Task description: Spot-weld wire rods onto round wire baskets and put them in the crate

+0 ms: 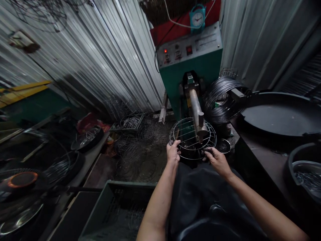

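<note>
In front of me is a round wire rack [173, 131], with double outer rings and parallel cross wires, held roughly level. My left hand [173, 152] is closed on its near left rim, thumb on top. At the near right rim, my right hand [216, 159] pinches with thumb and fingers; any small piece between the fingertips cannot be made out. Over the rack's right part reaches the metal electrode arm [197, 107] of a green welding machine [168, 80]. The arm's pointed tip [200, 139] is at the wires; whether it touches them is unclear.
A wire coil [218, 100] hangs right of the arm. A large black pan [278, 113] and a tub of small metal parts [291, 164] stand farther right. At lower left is a green plastic crate [97, 211]. Wire pieces [130, 150] litter the floor. A teal clock [197, 18] tops the machine.
</note>
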`<move>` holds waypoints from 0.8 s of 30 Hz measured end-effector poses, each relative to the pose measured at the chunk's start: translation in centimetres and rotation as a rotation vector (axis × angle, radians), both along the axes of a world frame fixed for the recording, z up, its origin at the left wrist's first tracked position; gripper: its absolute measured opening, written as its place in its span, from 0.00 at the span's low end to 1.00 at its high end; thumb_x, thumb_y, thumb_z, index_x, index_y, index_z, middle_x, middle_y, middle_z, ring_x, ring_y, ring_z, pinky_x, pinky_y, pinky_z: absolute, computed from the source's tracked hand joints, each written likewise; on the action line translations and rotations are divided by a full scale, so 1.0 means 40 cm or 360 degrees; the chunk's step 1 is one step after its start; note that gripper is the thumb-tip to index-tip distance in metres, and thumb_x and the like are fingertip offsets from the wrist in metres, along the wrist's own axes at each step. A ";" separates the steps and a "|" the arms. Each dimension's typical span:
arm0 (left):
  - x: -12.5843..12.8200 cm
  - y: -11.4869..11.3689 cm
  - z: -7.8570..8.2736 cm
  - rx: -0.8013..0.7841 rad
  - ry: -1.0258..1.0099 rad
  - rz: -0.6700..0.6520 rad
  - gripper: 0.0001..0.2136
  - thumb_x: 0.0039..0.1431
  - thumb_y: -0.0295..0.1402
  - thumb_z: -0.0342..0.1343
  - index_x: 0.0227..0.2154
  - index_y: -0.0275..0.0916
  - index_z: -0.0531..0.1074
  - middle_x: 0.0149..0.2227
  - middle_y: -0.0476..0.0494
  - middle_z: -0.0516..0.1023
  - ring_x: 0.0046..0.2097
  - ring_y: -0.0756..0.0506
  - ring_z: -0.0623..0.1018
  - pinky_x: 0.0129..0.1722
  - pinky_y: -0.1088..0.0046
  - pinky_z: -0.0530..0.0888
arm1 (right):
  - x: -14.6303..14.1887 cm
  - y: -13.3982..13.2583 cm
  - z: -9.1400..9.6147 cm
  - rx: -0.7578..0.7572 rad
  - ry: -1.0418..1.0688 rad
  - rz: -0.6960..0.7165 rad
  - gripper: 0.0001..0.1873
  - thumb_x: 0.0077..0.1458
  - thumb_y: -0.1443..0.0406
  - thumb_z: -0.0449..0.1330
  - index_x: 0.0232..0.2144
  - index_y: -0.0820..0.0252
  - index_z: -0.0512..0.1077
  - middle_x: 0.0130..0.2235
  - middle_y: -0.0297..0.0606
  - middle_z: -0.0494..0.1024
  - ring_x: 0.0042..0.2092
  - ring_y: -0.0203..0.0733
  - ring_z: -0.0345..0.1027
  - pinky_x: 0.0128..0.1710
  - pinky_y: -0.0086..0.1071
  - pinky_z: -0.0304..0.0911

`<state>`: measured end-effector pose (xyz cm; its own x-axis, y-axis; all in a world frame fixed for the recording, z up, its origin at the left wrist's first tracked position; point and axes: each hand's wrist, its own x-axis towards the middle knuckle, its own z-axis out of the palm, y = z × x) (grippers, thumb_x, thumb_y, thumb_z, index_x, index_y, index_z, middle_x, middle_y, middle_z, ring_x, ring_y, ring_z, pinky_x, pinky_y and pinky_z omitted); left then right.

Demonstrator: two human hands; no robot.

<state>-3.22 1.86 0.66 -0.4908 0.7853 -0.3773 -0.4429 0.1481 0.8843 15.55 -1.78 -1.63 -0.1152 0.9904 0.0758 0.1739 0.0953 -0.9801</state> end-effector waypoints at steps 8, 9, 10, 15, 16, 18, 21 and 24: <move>-0.006 0.008 -0.008 -0.0038 -0.0044 0.0034 0.18 0.32 0.33 0.63 0.25 0.39 0.60 0.19 0.59 0.56 0.16 0.59 0.55 0.12 0.83 0.49 | -0.008 0.010 0.002 0.0034 0.0089 0.0004 0.20 0.51 0.48 0.55 0.35 0.59 0.68 0.31 0.40 0.77 0.28 0.41 0.71 0.23 0.31 0.64; -0.007 0.009 -0.010 -0.0039 -0.0045 0.0039 0.17 0.32 0.33 0.63 0.25 0.39 0.60 0.19 0.59 0.56 0.16 0.59 0.54 0.12 0.83 0.49 | -0.007 0.013 0.003 0.0041 0.0084 0.0003 0.20 0.51 0.49 0.55 0.35 0.59 0.68 0.31 0.40 0.77 0.27 0.41 0.71 0.23 0.31 0.63; -0.007 0.011 -0.010 -0.0038 -0.0046 0.0042 0.17 0.32 0.33 0.63 0.25 0.39 0.59 0.19 0.59 0.55 0.16 0.59 0.54 0.12 0.83 0.49 | -0.007 0.015 0.004 0.0044 0.0078 0.0001 0.20 0.52 0.49 0.55 0.35 0.59 0.68 0.31 0.40 0.77 0.27 0.41 0.71 0.23 0.31 0.63; -0.006 0.012 -0.010 -0.0029 -0.0062 0.0051 0.18 0.33 0.33 0.63 0.26 0.39 0.59 0.18 0.60 0.55 0.16 0.59 0.54 0.12 0.84 0.49 | -0.008 0.024 0.002 0.0030 0.0046 0.0001 0.19 0.52 0.50 0.54 0.35 0.59 0.68 0.29 0.39 0.77 0.26 0.41 0.70 0.22 0.30 0.61; -0.006 0.012 -0.010 -0.0033 -0.0063 0.0057 0.18 0.33 0.33 0.63 0.26 0.39 0.59 0.18 0.60 0.55 0.16 0.59 0.54 0.12 0.84 0.49 | -0.008 0.025 0.000 0.0031 0.0039 0.0003 0.19 0.52 0.50 0.54 0.35 0.59 0.68 0.28 0.39 0.77 0.26 0.41 0.70 0.22 0.30 0.61; -0.006 0.012 -0.011 -0.0038 -0.0058 0.0063 0.18 0.33 0.33 0.63 0.26 0.39 0.59 0.18 0.60 0.55 0.16 0.58 0.54 0.12 0.83 0.49 | -0.008 0.026 -0.001 0.0031 0.0039 0.0007 0.18 0.53 0.50 0.54 0.35 0.59 0.68 0.28 0.39 0.76 0.26 0.41 0.70 0.23 0.31 0.62; -0.005 0.014 -0.013 -0.0044 -0.0043 0.0049 0.17 0.33 0.33 0.63 0.24 0.38 0.60 0.17 0.60 0.53 0.15 0.58 0.54 0.11 0.83 0.49 | -0.009 0.029 0.000 0.0046 0.0036 0.0004 0.18 0.53 0.51 0.54 0.35 0.60 0.68 0.27 0.38 0.76 0.26 0.41 0.69 0.25 0.32 0.63; -0.004 0.019 -0.014 -0.0088 -0.0033 0.0047 0.15 0.35 0.33 0.63 0.22 0.38 0.61 0.16 0.61 0.52 0.14 0.59 0.53 0.11 0.82 0.50 | -0.010 0.036 0.006 0.0091 -0.0009 -0.0020 0.16 0.53 0.53 0.54 0.34 0.60 0.68 0.24 0.36 0.75 0.26 0.41 0.69 0.29 0.32 0.64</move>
